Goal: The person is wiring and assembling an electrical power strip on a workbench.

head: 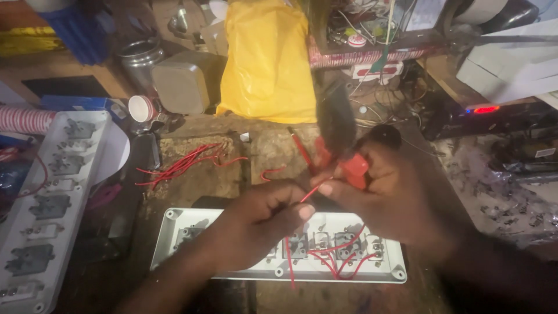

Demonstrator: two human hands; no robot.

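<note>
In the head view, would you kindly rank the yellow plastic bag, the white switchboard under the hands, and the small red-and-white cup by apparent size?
1. White switchboard, though nearness to the camera may flatter it.
2. Yellow plastic bag.
3. Red-and-white cup, clearly smallest.

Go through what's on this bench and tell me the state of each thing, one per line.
Left hand: pinching a red wire.
Right hand: gripping a red-handled tool, blurred.
White switch panel: lying back side up, partly wired with red leads.
Second panel: back side up, at the left, unwired.
Loose red wires: cut, lying on the bench.
Yellow bag: full, standing.
</note>
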